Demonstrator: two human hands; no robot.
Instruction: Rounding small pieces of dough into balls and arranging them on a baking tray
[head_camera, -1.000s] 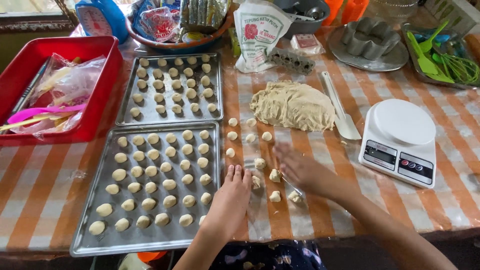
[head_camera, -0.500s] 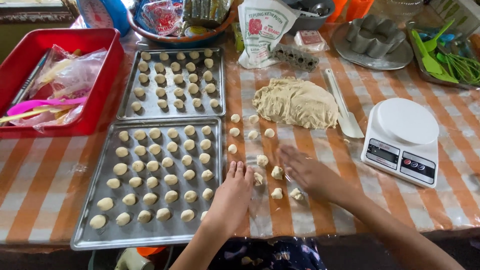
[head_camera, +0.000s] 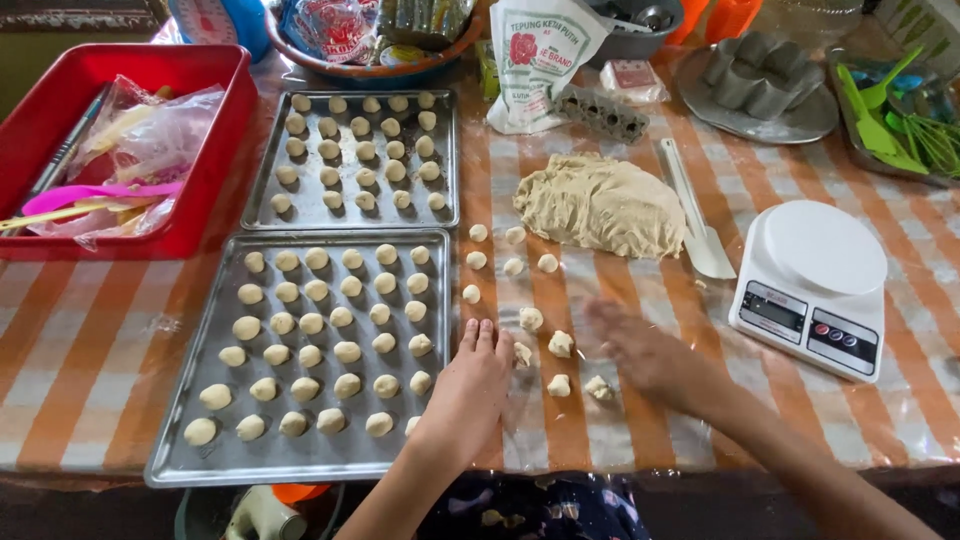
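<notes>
Head view | left hand (head_camera: 470, 385) flat, palm down on tablecloth (head_camera: 90, 330) | right hand (head_camera: 650, 355) blurred, flat beside dough pieces (head_camera: 560, 343)

Table (head_camera: 90, 330) covered by orange-and-white checked cloth under clear plastic. On it: near baking tray (head_camera: 190, 440) full of rolled dough balls, second tray (head_camera: 262, 205) behind it, also with balls. Red tub (head_camera: 215, 150) at far left, holding plastic bags and utensils. Centre: big dough lump (head_camera: 600, 205), with loose dough pieces (head_camera: 530, 318) scattered on the cloth in front of it. White scraper (head_camera: 700, 235) just beside the lump; white kitchen scale (head_camera: 815, 285) to the right. Back edge: flour bag (head_camera: 540, 60), grey mould (head_camera: 602, 112), metal plate (head_camera: 790, 125) with fluted tins, bowl (head_camera: 370, 70) of packets. Both hands rest flat on the cloth, the left hand (head_camera: 470, 385) touching the near tray's edge, the right hand (head_camera: 650, 355) blurred beside the pieces.
</notes>
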